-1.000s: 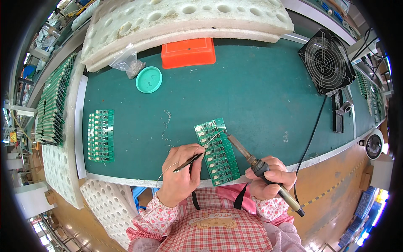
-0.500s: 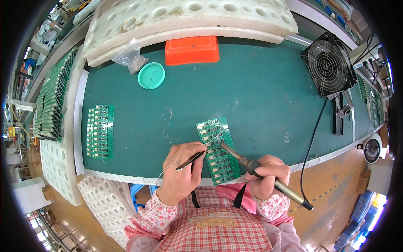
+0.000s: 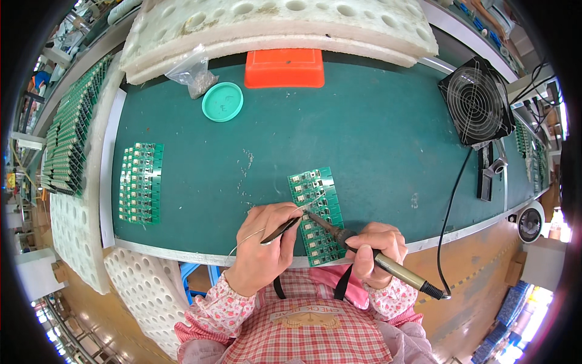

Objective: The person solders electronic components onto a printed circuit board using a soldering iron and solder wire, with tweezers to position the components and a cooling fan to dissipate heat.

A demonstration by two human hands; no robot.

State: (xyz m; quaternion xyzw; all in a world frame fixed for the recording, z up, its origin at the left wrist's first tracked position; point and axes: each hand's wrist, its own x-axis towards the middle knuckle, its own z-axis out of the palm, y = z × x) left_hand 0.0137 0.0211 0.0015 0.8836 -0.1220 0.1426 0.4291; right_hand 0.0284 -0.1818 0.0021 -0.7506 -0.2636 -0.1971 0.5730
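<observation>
In front of me a green circuit board panel lies slightly slanted at the table's near edge, lined with rows of small parts. My left hand is closed at the panel's left edge, pinching dark tweezers and a thin solder wire that reaches over the board. Wrapped around the handle of a soldering iron is my right hand. The iron's tip meets the left part of the panel close to my left fingertips; whether it touches a joint is too small to tell.
Another board panel lies at left. Toward the back are a teal lid, a plastic bag and a red bin. A black fan and an iron holder stand at right; the iron's cord runs past.
The soldering iron's tip has moved left and slightly nearer to me, from the panel's middle to beside my left fingertips. My right hand went with it. The view has shifted slightly.
</observation>
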